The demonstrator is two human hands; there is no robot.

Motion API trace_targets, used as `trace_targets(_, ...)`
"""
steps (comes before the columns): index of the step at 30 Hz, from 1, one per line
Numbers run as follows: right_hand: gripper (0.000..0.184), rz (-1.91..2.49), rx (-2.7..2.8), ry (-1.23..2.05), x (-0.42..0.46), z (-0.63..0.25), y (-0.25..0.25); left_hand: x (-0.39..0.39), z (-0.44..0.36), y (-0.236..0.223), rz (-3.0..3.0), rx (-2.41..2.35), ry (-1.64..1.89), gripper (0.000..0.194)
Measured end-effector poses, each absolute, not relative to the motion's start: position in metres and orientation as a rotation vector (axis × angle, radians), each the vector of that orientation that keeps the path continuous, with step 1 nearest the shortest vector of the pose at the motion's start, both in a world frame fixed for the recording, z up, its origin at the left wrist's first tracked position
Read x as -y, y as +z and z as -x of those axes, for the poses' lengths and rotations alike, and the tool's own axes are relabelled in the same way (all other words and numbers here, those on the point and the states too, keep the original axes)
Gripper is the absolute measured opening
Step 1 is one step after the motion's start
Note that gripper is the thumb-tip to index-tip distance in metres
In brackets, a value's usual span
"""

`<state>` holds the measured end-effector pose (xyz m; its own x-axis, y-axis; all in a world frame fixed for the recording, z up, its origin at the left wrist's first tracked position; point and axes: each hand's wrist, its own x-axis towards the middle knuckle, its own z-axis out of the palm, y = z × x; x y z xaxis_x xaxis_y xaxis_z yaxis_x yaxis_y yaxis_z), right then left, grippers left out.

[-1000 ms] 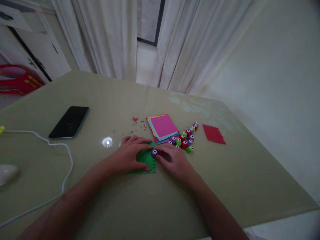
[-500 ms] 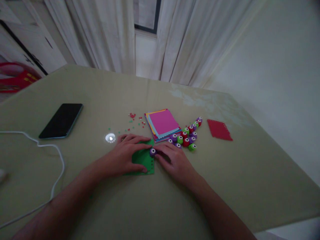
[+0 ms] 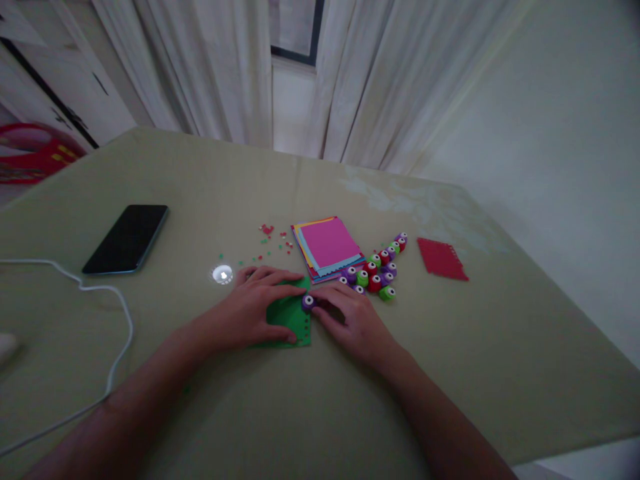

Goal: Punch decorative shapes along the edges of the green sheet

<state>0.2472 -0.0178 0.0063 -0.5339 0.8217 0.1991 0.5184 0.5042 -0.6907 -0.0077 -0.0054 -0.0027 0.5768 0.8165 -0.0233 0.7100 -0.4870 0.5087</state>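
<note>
My left hand (image 3: 263,303) lies with fingers spread across a green paper sheet (image 3: 300,320), thumb and fingertips pressing it on the table. Small holes run along the sheet's right edge. At that edge sits a small purple paper punch (image 3: 308,302) with an eye-like white and dark top. My right hand (image 3: 347,313) is closed in a pinch on the punch from the right. Just beyond the right hand, several similar punches (image 3: 374,282) in purple, green and red stand in a cluster, with a row leading away to the back right.
A stack of coloured paper (image 3: 330,243) lies behind my hands. Tiny red and green paper bits (image 3: 267,230) are scattered left of it. A red notched paper (image 3: 443,259) lies at right. A black phone (image 3: 127,239) and a white cable (image 3: 117,307) are on the left.
The view has shifted very slightly. Both hands, the green sheet and the purple punch keep nearly the same positions relative to one another.
</note>
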Motion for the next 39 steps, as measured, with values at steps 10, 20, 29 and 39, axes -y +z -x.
trace_targets(10, 0.022, 1.090, 2.258, 0.782, 0.0176, -0.2483, 0.0055, 0.0066, 0.0077, -0.0018, -2.334, -1.215, 0.317, 0.074)
trace_targets(20, 0.021, 1.090, 2.271, 0.783, 0.0176, -0.2488, 0.0060, 0.0066, 0.0084, -0.0042, -2.344, -1.215, 0.338, 0.073)
trace_targets(29, 0.025, 1.107, 2.224, 0.785, 0.0180, -0.2495, 0.0041, 0.0069, 0.0080, -0.0031, -2.349, -1.221, 0.318, 0.074)
trace_targets(39, 0.025, 1.098, 2.200, 0.784, 0.0174, -0.2501, 0.0007, 0.0065, 0.0083, -0.0044, -2.362, -1.205, 0.345, 0.073)
